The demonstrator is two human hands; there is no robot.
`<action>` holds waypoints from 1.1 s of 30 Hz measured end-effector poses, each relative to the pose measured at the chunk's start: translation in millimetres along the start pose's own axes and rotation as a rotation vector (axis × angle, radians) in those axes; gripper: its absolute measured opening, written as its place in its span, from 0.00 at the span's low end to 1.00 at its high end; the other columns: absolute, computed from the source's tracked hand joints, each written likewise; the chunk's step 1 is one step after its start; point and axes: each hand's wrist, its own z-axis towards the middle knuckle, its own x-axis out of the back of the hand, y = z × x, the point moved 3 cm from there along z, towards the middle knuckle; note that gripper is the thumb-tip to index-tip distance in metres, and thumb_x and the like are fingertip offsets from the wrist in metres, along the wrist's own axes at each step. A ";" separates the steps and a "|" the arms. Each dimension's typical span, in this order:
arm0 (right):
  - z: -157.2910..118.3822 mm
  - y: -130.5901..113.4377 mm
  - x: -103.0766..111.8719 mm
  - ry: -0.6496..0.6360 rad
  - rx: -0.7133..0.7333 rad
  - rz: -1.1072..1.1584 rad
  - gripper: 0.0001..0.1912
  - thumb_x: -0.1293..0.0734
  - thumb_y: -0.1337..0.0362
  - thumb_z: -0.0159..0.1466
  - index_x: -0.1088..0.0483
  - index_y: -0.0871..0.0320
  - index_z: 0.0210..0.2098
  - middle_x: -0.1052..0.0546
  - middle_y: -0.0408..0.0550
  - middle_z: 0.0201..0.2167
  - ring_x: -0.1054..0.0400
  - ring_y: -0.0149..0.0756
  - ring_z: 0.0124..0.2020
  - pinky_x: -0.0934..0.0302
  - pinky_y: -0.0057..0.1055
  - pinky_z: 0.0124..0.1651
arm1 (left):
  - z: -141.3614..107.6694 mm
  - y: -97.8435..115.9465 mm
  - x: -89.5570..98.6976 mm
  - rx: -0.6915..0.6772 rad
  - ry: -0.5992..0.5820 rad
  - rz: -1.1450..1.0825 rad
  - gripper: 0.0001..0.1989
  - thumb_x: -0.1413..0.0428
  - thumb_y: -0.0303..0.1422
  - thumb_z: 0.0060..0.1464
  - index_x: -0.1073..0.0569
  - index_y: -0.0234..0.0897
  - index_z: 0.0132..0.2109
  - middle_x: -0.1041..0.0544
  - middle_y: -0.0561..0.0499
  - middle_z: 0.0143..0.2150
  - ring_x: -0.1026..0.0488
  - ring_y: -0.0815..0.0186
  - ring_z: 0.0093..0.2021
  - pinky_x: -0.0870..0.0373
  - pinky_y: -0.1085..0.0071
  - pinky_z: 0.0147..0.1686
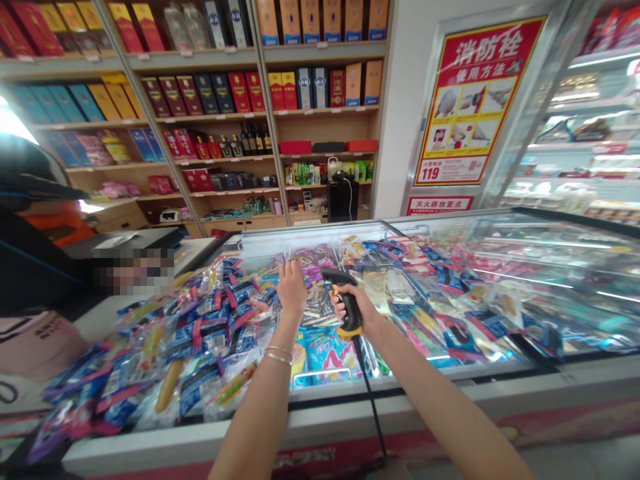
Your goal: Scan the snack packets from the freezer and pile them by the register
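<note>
My right hand (356,308) is wrapped round the grip of a black and yellow barcode scanner (351,313), and its head points left. From the scanner's base a black cord (369,387) runs down over the freezer's front edge. My left hand (291,285), with bangles on the wrist, is raised over the chest freezer (345,400) with its fingers curled. Whatever it may hold is hidden behind the fingers. Purple packets (314,259) lie just beyond both hands. Below them are blue ice-cream packets (327,357) in the freezer.
Blue and pink wrapped packets (200,333) are heaped on the left side. A glass lid (530,267) covers the freezer's right part. Another person in dark clothing (45,240) is at the far left by a counter. Shelves of boxed goods (215,117) stand behind.
</note>
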 end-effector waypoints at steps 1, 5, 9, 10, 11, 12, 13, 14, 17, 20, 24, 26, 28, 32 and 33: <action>-0.4 0.0 0.3 0.004 -0.013 0.005 0.03 0.36 0.69 0.56 0.38 0.59 0.28 0.36 0.39 0.18 0.45 0.22 0.13 0.48 0.18 0.14 | 0.1 0.2 0.7 0.005 -0.001 -0.002 0.17 0.62 0.32 0.65 0.29 0.38 0.41 0.27 0.41 0.41 0.33 0.54 0.46 0.34 0.65 0.38; 0.1 -1.5 1.8 -0.005 -0.028 0.001 0.03 0.37 0.68 0.57 0.38 0.58 0.29 0.37 0.39 0.17 0.46 0.23 0.13 0.47 0.19 0.14 | 0.6 0.8 1.5 0.018 -0.011 0.008 0.17 0.62 0.33 0.66 0.29 0.37 0.41 0.27 0.41 0.41 0.33 0.54 0.47 0.34 0.65 0.38; 5.4 -4.8 7.4 0.060 0.028 0.021 0.01 0.38 0.69 0.57 0.37 0.60 0.29 0.36 0.39 0.17 0.44 0.23 0.13 0.46 0.17 0.15 | -0.9 3.1 -2.5 0.016 -0.034 -0.008 0.15 0.61 0.32 0.65 0.30 0.37 0.40 0.26 0.41 0.42 0.32 0.54 0.48 0.34 0.65 0.41; 6.9 -5.4 9.3 0.080 0.037 0.020 0.01 0.38 0.70 0.57 0.37 0.60 0.29 0.36 0.39 0.16 0.43 0.23 0.14 0.46 0.17 0.15 | -1.2 4.6 -3.1 0.018 -0.043 -0.020 0.15 0.61 0.32 0.65 0.30 0.37 0.40 0.26 0.42 0.42 0.32 0.55 0.48 0.34 0.65 0.40; 8.2 -6.1 11.3 0.095 0.045 0.016 0.01 0.38 0.70 0.57 0.36 0.60 0.30 0.36 0.39 0.17 0.43 0.23 0.14 0.46 0.17 0.15 | -1.2 6.5 -2.9 0.021 -0.052 -0.034 0.14 0.60 0.32 0.65 0.30 0.38 0.40 0.26 0.42 0.42 0.32 0.55 0.48 0.34 0.66 0.39; 9.2 -6.8 13.2 0.104 0.055 0.010 0.01 0.37 0.70 0.57 0.36 0.61 0.30 0.35 0.40 0.17 0.43 0.23 0.14 0.46 0.17 0.15 | -0.6 8.6 -1.7 0.026 -0.058 -0.048 0.14 0.60 0.32 0.65 0.30 0.38 0.40 0.26 0.42 0.42 0.31 0.55 0.48 0.34 0.66 0.38; 9.8 -7.5 15.0 0.111 0.068 0.004 0.01 0.37 0.70 0.56 0.36 0.61 0.30 0.35 0.40 0.17 0.42 0.23 0.14 0.46 0.18 0.15 | 0.5 10.5 0.8 0.034 -0.062 -0.061 0.14 0.60 0.32 0.65 0.30 0.38 0.40 0.25 0.42 0.41 0.31 0.56 0.48 0.34 0.67 0.38; 10.0 -8.2 16.3 0.111 0.081 -0.002 0.02 0.37 0.70 0.56 0.36 0.61 0.30 0.35 0.40 0.17 0.43 0.23 0.14 0.46 0.18 0.15 | 2.2 11.8 4.6 0.050 -0.063 -0.073 0.13 0.59 0.31 0.65 0.30 0.38 0.39 0.25 0.42 0.41 0.30 0.56 0.47 0.34 0.67 0.38; 9.1 -9.6 15.9 0.081 0.113 -0.018 0.04 0.36 0.70 0.55 0.35 0.60 0.31 0.35 0.39 0.17 0.43 0.23 0.13 0.46 0.18 0.15 | 9.8 8.0 23.6 0.122 -0.079 -0.101 0.11 0.58 0.31 0.64 0.31 0.38 0.39 0.24 0.43 0.39 0.28 0.58 0.43 0.34 0.67 0.37; 8.1 -7.0 5.5 0.042 0.124 -0.026 0.05 0.36 0.70 0.55 0.35 0.59 0.32 0.35 0.39 0.18 0.44 0.23 0.13 0.47 0.18 0.14 | 17.8 -13.7 51.2 0.195 -0.134 -0.054 0.11 0.57 0.31 0.63 0.31 0.37 0.39 0.23 0.42 0.37 0.26 0.58 0.40 0.34 0.67 0.37; 13.8 10.7 -24.3 -0.008 0.107 -0.026 0.03 0.37 0.70 0.56 0.35 0.59 0.32 0.35 0.39 0.17 0.45 0.23 0.13 0.46 0.18 0.14 | 28.8 -75.3 94.6 0.292 -0.141 0.069 0.12 0.57 0.33 0.62 0.29 0.36 0.40 0.22 0.40 0.38 0.25 0.54 0.40 0.34 0.64 0.38; 21.9 26.5 -42.2 -0.038 0.082 -0.040 0.03 0.37 0.70 0.56 0.36 0.59 0.31 0.35 0.39 0.17 0.44 0.23 0.13 0.46 0.19 0.14 | 35.3 -115.0 113.3 0.382 -0.113 0.109 0.13 0.57 0.33 0.62 0.29 0.34 0.41 0.22 0.37 0.39 0.24 0.53 0.40 0.33 0.63 0.38; 33.2 44.2 -58.3 -0.051 0.078 -0.064 0.02 0.37 0.69 0.56 0.36 0.60 0.31 0.34 0.39 0.17 0.44 0.23 0.14 0.46 0.19 0.14 | 40.9 -153.0 127.4 0.473 -0.066 0.112 0.14 0.57 0.33 0.62 0.29 0.33 0.44 0.22 0.36 0.38 0.24 0.52 0.40 0.33 0.61 0.39; 57.6 76.9 -76.3 -0.043 0.115 -0.141 0.04 0.34 0.67 0.54 0.35 0.59 0.29 0.33 0.40 0.18 0.43 0.24 0.15 0.46 0.19 0.15 | 40.5 -203.4 140.9 0.512 0.142 0.116 0.18 0.58 0.34 0.62 0.32 0.29 0.51 0.23 0.34 0.43 0.26 0.51 0.44 0.33 0.60 0.43; 62.7 83.7 -77.5 -0.050 0.118 -0.157 0.05 0.33 0.67 0.54 0.35 0.59 0.29 0.33 0.40 0.18 0.43 0.24 0.15 0.46 0.20 0.15 | 37.2 -209.2 140.5 0.480 0.182 0.144 0.19 0.59 0.35 0.62 0.32 0.28 0.52 0.24 0.33 0.45 0.27 0.51 0.46 0.33 0.60 0.45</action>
